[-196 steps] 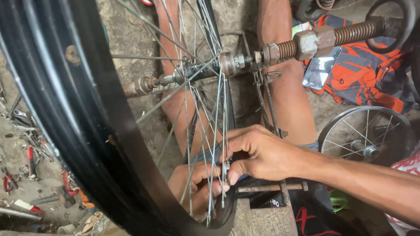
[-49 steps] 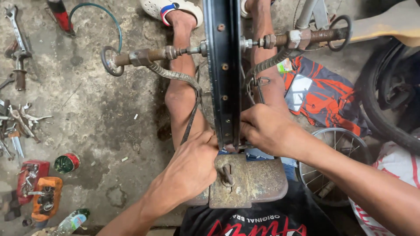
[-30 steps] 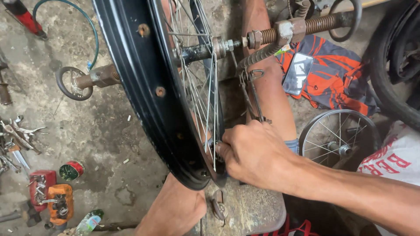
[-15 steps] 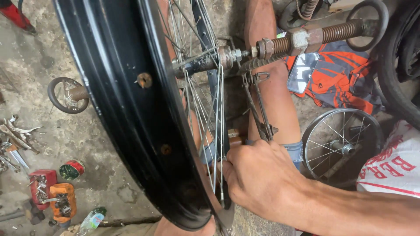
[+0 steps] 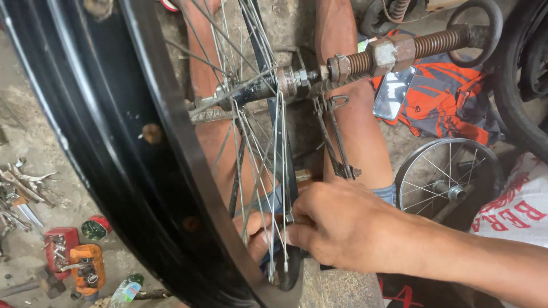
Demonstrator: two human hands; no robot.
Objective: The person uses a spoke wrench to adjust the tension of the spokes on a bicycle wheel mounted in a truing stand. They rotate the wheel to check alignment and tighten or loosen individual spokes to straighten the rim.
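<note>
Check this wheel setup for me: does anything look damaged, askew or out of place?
Nothing on the black wheel rim looks bent or broken; the spokes run straight to the hub. The right hand works at the spoke ends, the left hand behind them. One oddity: a phone lies loose on the orange cloth near the threaded axle.

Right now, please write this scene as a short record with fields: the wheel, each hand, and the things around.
Wheel: black spoked rim, upright, its axle clamped by a rusty threaded rod
Right hand: right hand pinches a small tool against the spokes near the rim
Left hand: left hand behind the spokes, mostly hidden; grip cannot be told
Right side: small silver wheel on the floor, orange cloth beyond it
Left side: scattered hand tools, an orange tool
</note>
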